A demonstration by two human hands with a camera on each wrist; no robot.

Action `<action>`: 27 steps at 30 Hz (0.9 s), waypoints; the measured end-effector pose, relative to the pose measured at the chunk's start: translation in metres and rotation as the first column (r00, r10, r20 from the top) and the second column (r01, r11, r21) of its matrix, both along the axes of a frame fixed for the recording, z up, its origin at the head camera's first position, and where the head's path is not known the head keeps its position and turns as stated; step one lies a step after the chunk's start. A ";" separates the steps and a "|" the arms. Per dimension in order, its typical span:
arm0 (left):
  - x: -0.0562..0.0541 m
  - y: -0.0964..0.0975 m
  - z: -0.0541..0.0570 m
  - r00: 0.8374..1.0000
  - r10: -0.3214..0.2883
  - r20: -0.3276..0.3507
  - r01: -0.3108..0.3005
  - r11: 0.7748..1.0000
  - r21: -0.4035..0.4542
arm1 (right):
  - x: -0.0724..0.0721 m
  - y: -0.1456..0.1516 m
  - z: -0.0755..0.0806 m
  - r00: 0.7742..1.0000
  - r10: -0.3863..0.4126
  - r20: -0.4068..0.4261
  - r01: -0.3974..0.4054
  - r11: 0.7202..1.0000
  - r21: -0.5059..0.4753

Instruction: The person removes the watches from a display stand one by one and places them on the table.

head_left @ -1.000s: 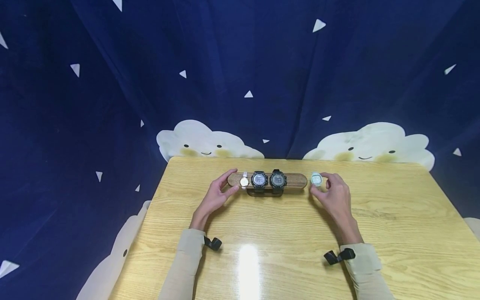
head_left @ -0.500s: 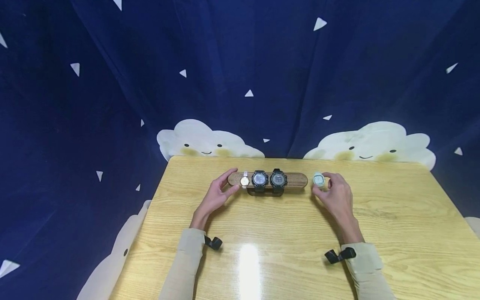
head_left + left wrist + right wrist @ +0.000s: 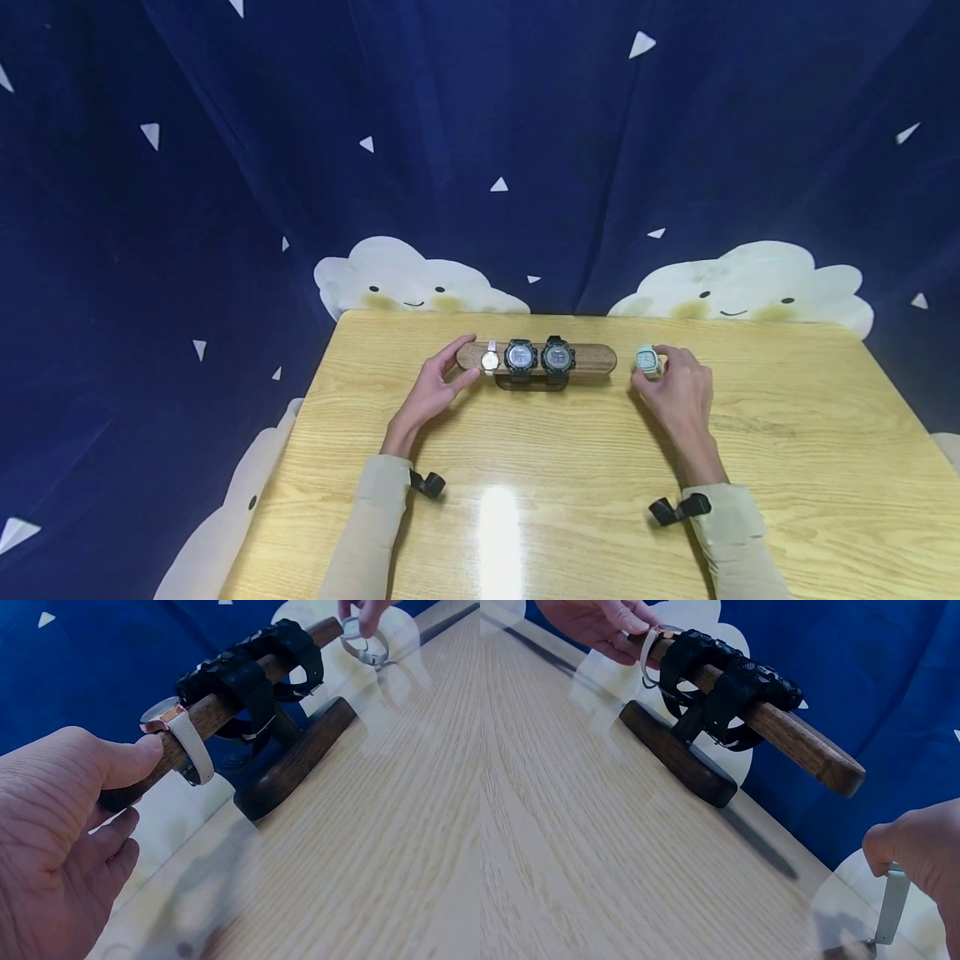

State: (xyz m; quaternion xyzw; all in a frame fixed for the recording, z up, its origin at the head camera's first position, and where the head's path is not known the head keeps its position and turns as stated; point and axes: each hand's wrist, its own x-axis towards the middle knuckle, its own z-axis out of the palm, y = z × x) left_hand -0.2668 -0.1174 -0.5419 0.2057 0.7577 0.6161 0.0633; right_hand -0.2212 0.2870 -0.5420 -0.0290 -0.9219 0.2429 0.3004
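A wooden watch stand (image 3: pixel 596 359) has a dark base (image 3: pixel 304 761) on the table. Its bar carries a gold-faced watch with a white strap (image 3: pixel 490 361) at the left, then two chunky black watches, one (image 3: pixel 519 357) beside the other (image 3: pixel 557 357). My left hand (image 3: pixel 435 387) grips the bar's left end, thumb by the white strap. Beyond the bar's bare right end, my right hand (image 3: pixel 681 392) pinches a pale mint watch (image 3: pixel 647 360) by its case. That watch's strap hangs in a loop, apart from the bar.
The light wooden table (image 3: pixel 570 467) reaches back to a dark blue curtain (image 3: pixel 555 167) with clouds and white triangles. A black wrist mount (image 3: pixel 427 485) sits at the left cuff and another mount (image 3: pixel 678 510) at the right cuff.
My right hand has moved a little to the right with the mint watch, widening the gap to the bar's right end. The left hand keeps its grip on the stand.
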 end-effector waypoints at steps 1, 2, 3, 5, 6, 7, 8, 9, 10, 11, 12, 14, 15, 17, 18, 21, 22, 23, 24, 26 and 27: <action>0.000 0.000 0.000 1.000 -0.002 0.002 0.002 1.000 0.004 | 0.000 0.000 0.000 1.000 -0.001 -0.001 0.001 1.000 0.002; 0.000 0.000 0.000 1.000 -0.002 0.003 0.002 1.000 0.006 | 0.000 0.000 0.000 1.000 -0.002 0.000 0.002 1.000 0.006; 0.000 0.000 0.000 1.000 -0.002 0.004 0.002 1.000 0.006 | -0.001 0.000 -0.001 1.000 -0.004 0.000 0.004 1.000 0.011; 0.000 0.000 0.001 1.000 -0.002 0.005 0.002 1.000 0.009 | -0.001 0.001 -0.001 1.000 -0.006 -0.004 0.006 1.000 0.022; 0.000 0.000 0.001 1.000 -0.003 0.002 0.003 1.000 0.010 | -0.001 0.001 -0.001 1.000 -0.006 -0.006 0.006 1.000 0.028; 0.000 0.000 0.001 1.000 -0.004 0.001 0.004 1.000 0.012 | -0.001 0.001 -0.002 1.000 -0.005 -0.010 0.006 0.999 0.037; 0.000 0.000 0.001 1.000 -0.004 -0.001 0.004 1.000 0.012 | -0.001 0.001 -0.002 1.000 -0.004 -0.013 0.005 0.999 0.048; 0.000 0.000 0.001 1.000 -0.004 -0.003 0.004 1.000 0.011 | -0.001 0.002 -0.003 1.000 -0.004 -0.012 0.005 0.998 0.059; 0.001 0.000 0.001 1.000 -0.006 -0.006 0.006 1.000 0.012 | -0.001 0.002 -0.003 1.000 -0.002 -0.011 0.003 0.998 0.067; 0.001 0.000 0.001 1.000 -0.007 -0.008 0.007 1.000 0.014 | -0.001 0.003 -0.004 1.000 -0.001 -0.009 0.002 0.997 0.082; 0.001 0.000 0.000 1.000 -0.009 -0.010 0.009 1.000 0.015 | -0.001 0.003 -0.005 1.000 0.000 -0.005 0.001 0.995 0.096; 0.000 0.000 0.000 1.000 -0.010 -0.008 0.010 1.000 0.017 | -0.002 0.004 -0.007 1.000 0.006 -0.002 -0.005 0.993 0.119; 0.001 0.000 0.000 1.000 -0.011 -0.006 0.011 1.000 0.018 | -0.002 0.005 -0.008 1.000 0.011 -0.003 -0.011 0.992 0.128; 0.001 0.000 0.000 1.000 -0.011 -0.002 0.011 1.000 0.018 | -0.002 0.006 -0.011 0.999 0.027 -0.019 -0.024 0.989 0.148; 0.001 0.000 0.001 1.000 -0.009 0.001 0.009 1.000 0.015 | -0.003 0.006 -0.012 0.999 0.036 -0.030 -0.031 0.987 0.156; 0.001 0.000 0.001 1.000 -0.002 0.004 0.002 1.000 0.001 | -0.003 0.007 -0.016 0.995 0.069 -0.077 -0.054 0.982 0.179; 0.001 0.000 0.001 1.000 0.002 0.003 -0.002 1.000 -0.005 | -0.003 0.007 -0.017 0.993 0.078 -0.092 -0.060 0.981 0.185; 0.001 0.000 0.001 1.000 0.006 0.003 -0.006 1.000 -0.010 | -0.003 0.007 -0.019 0.991 0.088 -0.106 -0.067 0.980 0.188; 0.001 0.000 0.001 1.000 0.009 0.001 -0.009 1.000 -0.015 | -0.003 0.008 -0.020 0.988 0.097 -0.118 -0.073 0.979 0.191; 0.001 0.000 0.001 1.000 0.014 -0.004 -0.014 1.000 -0.021 | -0.003 0.008 -0.021 0.985 0.110 -0.134 -0.083 0.978 0.193; 0.001 0.000 0.001 1.000 0.015 -0.006 -0.015 1.000 -0.019 | -0.003 0.009 -0.022 0.984 0.115 -0.138 -0.086 0.977 0.194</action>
